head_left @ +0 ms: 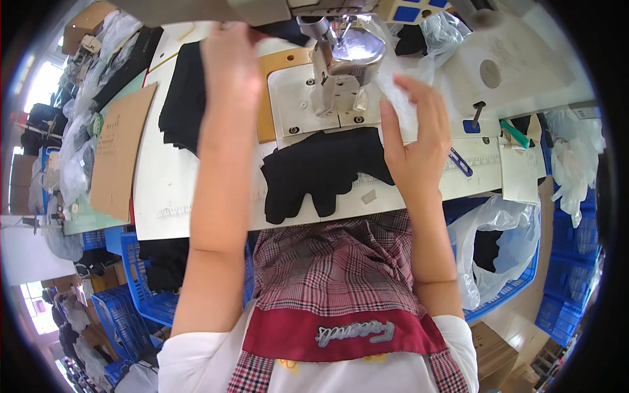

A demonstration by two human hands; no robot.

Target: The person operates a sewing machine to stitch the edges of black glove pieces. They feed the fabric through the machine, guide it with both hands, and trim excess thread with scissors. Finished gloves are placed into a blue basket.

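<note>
My left hand [232,62], smeared by motion, is at the far left of the sewing machine [341,72]. A strip of black fabric [285,31] runs from beside its fingers toward the needle area; whether they grip it cannot be made out. To the right of the machine my right hand [422,128] is raised with thumb and fingers apart, holding nothing. Below it, black fabric pieces [327,170] with a wavy lower edge lie at the table's front edge. A pile of black fabric [183,95] rests left of the machine, partly behind my left forearm.
A purple-handled cutter [460,162] lies on the white table [164,196], right of my right hand. Cardboard [121,154] leans at the left. Below the table are blue crates, one at right lined with a clear plastic bag [465,262]. A green tool [515,133] sits at the right end.
</note>
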